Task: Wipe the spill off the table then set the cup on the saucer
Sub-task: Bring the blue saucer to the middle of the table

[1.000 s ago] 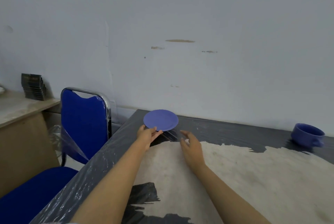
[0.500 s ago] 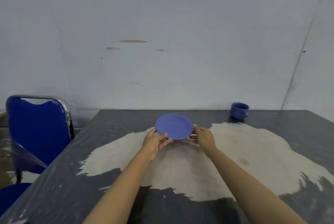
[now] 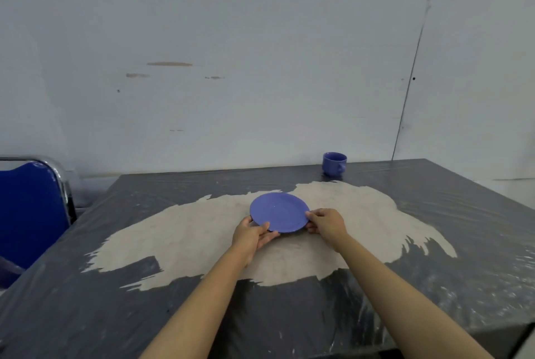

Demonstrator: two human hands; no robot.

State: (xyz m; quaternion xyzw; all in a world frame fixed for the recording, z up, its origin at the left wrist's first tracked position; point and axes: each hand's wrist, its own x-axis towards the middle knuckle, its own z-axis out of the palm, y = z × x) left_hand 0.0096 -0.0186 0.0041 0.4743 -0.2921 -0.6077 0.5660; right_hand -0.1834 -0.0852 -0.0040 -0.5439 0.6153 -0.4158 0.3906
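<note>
A blue saucer (image 3: 279, 211) is held at the middle of the table, over a wide pale patch (image 3: 185, 234) on the dark plastic-covered table (image 3: 463, 243). My left hand (image 3: 252, 235) grips its near-left rim, thumb on top. My right hand (image 3: 325, 222) pinches its right rim. I cannot tell whether the saucer rests on the table or hangs just above it. A blue cup (image 3: 334, 164) stands upright near the far edge by the wall, well apart from both hands.
A blue chair with a chrome frame (image 3: 31, 211) stands at the table's left side. A grey wall (image 3: 260, 54) runs right behind the far edge. The table's right and near edges are in view.
The saucer has come from the table's far left corner toward the middle, both hands now on its rim. The view has swung right, so the cup appears further left.
</note>
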